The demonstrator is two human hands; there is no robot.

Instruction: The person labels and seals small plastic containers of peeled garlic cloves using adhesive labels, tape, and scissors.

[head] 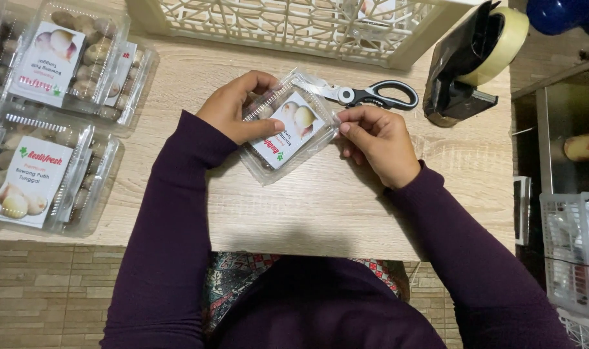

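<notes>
Box: clear clamshell [288,129] with white label, mid-table, nearer the far edge.
Left hand [237,106]: grip closed around the box's left end, thumb on the lid.
Right hand [378,139]: grip pinching the box's right corner, fingertips pressed together.
Nearby: scissors [372,95] just beyond the box; tape dispenser [469,61] at far right corner; packed boxes [39,171] along left edge.
Risk: lid likely to spring open if the pinch slips; contents could spill toward the near edge.
</notes>
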